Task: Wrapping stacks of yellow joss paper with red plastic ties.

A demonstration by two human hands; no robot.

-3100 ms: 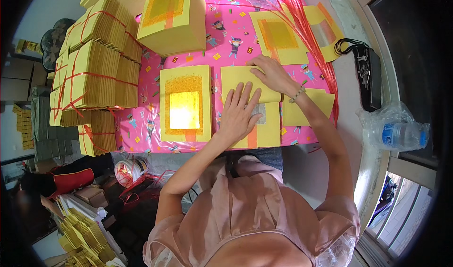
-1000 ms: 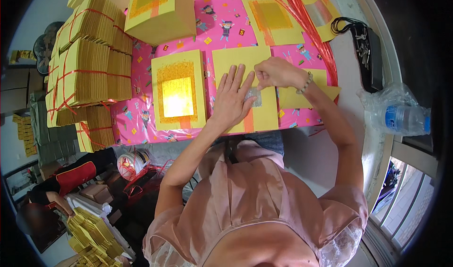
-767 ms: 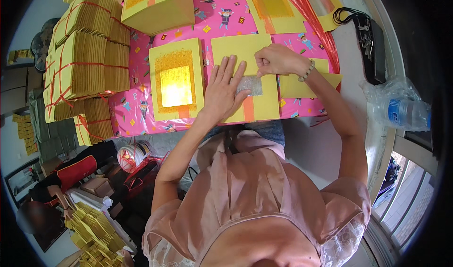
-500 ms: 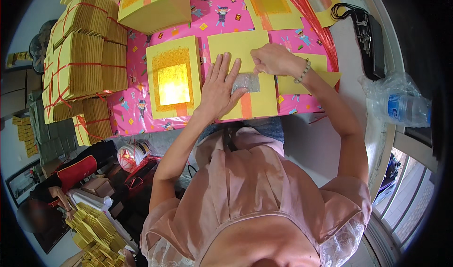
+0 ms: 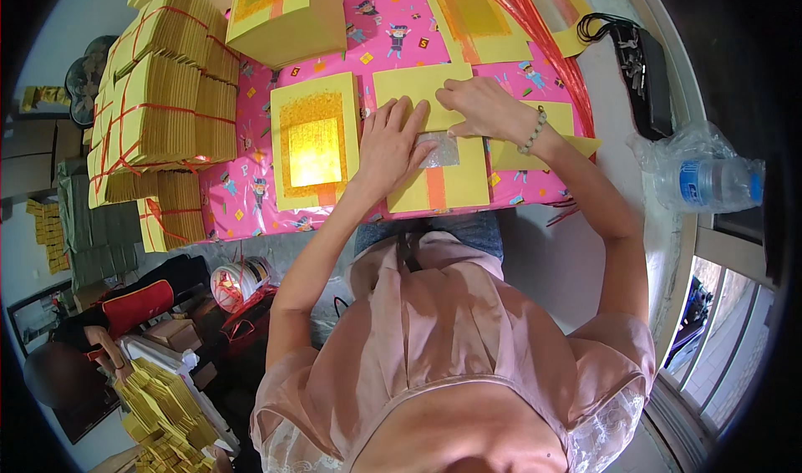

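Indoors | yellow paper [image 5: 469, 162] on pink tablecloth [image 5: 230, 214] | white bucket [image 5: 241, 282] below

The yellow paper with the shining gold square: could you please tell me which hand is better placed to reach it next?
Probably the left hand: it rests on the neighbouring silver-patched paper, close beside the gold-squared paper, while the right hand is farther away.

The yellow paper [image 5: 464, 185] looks matt, its silvery patch [image 5: 443, 150] shiny, the pink table cover [image 5: 378, 45] glossy plastic.
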